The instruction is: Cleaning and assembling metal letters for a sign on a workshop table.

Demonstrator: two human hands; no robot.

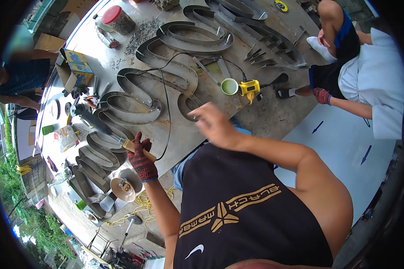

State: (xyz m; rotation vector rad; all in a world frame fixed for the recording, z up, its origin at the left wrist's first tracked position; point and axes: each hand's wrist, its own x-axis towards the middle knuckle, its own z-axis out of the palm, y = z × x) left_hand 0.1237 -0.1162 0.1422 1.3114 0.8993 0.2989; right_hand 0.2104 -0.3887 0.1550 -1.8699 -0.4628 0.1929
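In a red-and-black knitted glove, my left hand (143, 165) is closed round the wooden handle of a soldering iron (128, 145). A black cord leaves the handle's end and loops over the table. The iron's far end overlaps a grey tool and is hard to make out. My bare right hand (216, 126) hovers over the table's near edge, slightly blurred, its fingers apart with nothing visible in them. Its fingertips are close to the curled end of a metal strip letter shape (184, 104). More curved metal strip shapes (132, 107) stand on edge across the sheet.
A green-filled cup (229, 86) stands beside a yellow electrical box (250, 89). A red-lidded jar (117, 20), a carton (76, 67) and a bowl (122, 189) lie around the shapes. One person (368, 76) sits at right with a gloved hand; another (24, 80) stands at left.
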